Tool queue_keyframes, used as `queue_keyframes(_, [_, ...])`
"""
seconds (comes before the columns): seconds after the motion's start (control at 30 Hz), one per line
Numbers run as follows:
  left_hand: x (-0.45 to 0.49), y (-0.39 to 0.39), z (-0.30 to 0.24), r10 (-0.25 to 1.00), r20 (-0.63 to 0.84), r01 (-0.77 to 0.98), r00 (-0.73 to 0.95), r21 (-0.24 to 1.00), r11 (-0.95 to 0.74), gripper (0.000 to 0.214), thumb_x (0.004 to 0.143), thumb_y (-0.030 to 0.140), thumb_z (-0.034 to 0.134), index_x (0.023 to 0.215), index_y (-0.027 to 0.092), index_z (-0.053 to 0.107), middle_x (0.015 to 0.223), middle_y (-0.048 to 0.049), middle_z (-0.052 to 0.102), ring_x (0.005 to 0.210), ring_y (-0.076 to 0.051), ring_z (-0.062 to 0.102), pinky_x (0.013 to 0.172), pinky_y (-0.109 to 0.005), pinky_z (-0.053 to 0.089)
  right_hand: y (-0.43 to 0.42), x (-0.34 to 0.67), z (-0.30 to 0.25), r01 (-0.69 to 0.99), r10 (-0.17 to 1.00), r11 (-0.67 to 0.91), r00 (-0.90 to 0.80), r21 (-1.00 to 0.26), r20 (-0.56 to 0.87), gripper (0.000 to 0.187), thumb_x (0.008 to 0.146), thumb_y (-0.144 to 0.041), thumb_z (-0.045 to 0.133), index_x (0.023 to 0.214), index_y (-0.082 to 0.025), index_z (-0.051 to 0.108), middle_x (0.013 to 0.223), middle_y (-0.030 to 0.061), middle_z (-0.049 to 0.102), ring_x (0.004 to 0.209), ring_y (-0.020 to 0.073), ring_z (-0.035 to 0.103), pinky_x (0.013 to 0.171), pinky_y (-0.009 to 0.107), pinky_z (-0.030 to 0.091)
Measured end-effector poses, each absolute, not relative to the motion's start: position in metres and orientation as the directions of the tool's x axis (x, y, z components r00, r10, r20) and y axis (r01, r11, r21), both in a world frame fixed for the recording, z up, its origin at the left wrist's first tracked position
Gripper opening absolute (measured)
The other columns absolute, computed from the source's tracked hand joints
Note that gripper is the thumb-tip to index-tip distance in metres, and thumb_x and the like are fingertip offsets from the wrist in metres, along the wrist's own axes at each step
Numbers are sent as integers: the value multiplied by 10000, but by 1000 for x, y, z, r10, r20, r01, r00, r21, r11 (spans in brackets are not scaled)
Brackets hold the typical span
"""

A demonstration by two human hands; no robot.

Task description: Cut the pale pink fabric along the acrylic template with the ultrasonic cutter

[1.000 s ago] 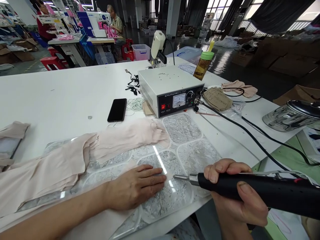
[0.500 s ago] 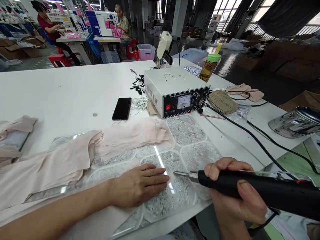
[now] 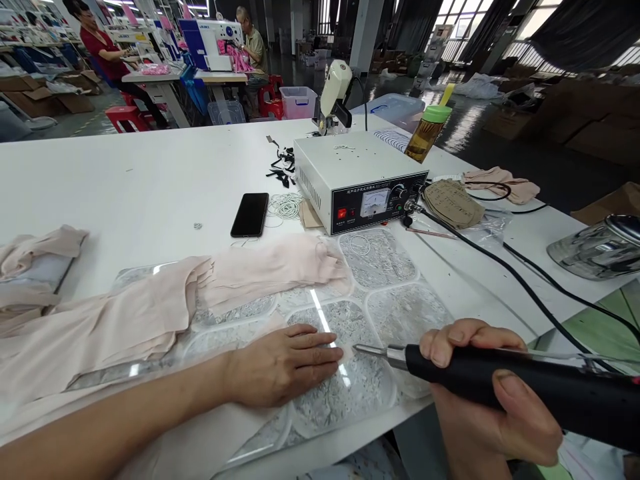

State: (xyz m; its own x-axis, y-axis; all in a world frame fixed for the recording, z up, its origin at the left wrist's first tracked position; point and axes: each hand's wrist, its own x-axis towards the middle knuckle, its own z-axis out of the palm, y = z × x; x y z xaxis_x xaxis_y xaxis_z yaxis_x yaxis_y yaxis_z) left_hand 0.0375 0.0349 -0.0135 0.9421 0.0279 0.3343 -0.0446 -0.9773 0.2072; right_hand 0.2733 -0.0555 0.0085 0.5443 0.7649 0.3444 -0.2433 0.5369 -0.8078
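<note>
The black handheld tool lies across the near right edge of the white table, gripped at the front of its body by the right hand, fingers over the far side, thumb against the near side. Its metal tip points at the left hand and sits just beside the fingertips; contact with the surface below cannot be confirmed. The left hand is palm down, fingers extended and close together, grasping nothing, over a pale pink fabric piece on the marble-patterned mat. The tool's body appears rigid and moderately heavy, best held around the black casing behind the metal collar; the tip should not serve as a grip. The fabric looks thin, light and limp, likely to crease or slide on the glossy mat; flat pressure near its edge suits it better than pinching.
</note>
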Motion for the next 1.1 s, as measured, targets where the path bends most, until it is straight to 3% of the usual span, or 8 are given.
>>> queue_keyframes(0.4, [31,42,-5,-16,271,-66,962,178,-982,311,1031,220,394,1208,102,621,1324,-81,596,1266,-226,526,1087,-359,388,-58,272,4,-247,776,536,521,-807,356,158,724,-289,636,832,-174,638,773,21,572,529,126,566,517,337,494])
queue_keyframes(0.77, [19,43,-8,-70,264,-95,962,86,-992,298,1003,163,428,1233,109,610,1336,-124,580,1307,-247,489,1117,-397,395,-55,272,7,-209,762,525,548,-825,346,148,692,-297,640,787,-183,640,732,13,582,501,123,562,488,311,481])
queue_keyframes(1.1, [20,43,-9,-58,296,-99,954,126,-987,305,1019,167,386,1184,90,630,1297,-122,612,1266,-244,529,1076,-381,422,-52,268,13,-206,766,523,540,-827,350,166,685,-310,631,798,-188,642,731,12,565,490,126,540,473,324,481])
